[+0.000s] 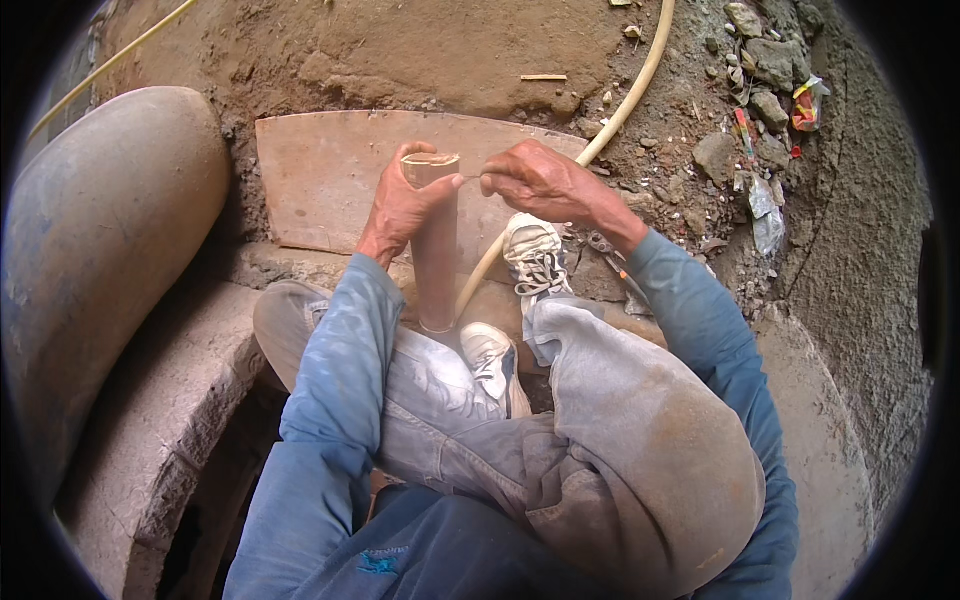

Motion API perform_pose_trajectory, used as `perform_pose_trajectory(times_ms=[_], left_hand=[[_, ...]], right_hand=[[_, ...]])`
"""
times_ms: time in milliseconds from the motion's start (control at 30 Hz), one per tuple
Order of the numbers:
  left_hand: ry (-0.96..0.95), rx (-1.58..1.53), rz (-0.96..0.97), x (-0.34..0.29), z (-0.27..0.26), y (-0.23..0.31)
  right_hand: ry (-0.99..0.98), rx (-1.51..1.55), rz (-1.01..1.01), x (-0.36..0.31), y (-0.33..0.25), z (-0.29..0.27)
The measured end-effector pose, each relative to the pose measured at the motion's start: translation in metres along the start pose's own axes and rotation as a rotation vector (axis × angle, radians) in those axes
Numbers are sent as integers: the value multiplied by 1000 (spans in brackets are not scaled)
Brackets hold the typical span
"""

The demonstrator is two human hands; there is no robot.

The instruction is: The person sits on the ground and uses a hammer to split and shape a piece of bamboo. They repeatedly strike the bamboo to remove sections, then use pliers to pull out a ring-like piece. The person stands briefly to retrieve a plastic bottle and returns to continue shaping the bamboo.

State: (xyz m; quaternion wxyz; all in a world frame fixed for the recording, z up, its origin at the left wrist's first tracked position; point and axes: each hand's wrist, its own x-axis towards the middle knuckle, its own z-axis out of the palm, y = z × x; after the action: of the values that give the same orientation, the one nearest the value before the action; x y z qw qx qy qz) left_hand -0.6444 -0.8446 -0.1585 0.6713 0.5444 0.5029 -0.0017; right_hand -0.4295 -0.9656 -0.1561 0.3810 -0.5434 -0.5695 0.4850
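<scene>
My left hand is wrapped round the upper end of a long brown piece, shaped like a pipe or post, with a pale, uneven top edge. It stands nearly upright between my legs, its lower end beside my shoe. The left thumb lies across its face near the top. Just right of it, my right hand is closed, its thumb and fingers pinched together close to the left thumb tip. A thin dark sliver seems to show between the two hands; its kind cannot be made out.
Behind the hands lies a flat reddish-brown board. A yellow hose runs past its right side. Stones and litter, including a crumpled wrapper, lie at the right. A large rounded grey-brown object stands at the left beside a concrete edge.
</scene>
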Motion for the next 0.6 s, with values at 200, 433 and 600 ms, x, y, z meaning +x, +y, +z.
perform_pose_trajectory(times_ms=[200, 433, 600], left_hand=[[-20, 491, 329, 1, -4, 39], [-846, 828, 307, 59, -27, 70], [-1035, 932, 270, 72, -17, 81]], right_hand=[[-18, 60, 61, -7, 2, -5], [-177, 62, 160, -4, -3, -11], [-154, 56, 235, -6, -4, -12]])
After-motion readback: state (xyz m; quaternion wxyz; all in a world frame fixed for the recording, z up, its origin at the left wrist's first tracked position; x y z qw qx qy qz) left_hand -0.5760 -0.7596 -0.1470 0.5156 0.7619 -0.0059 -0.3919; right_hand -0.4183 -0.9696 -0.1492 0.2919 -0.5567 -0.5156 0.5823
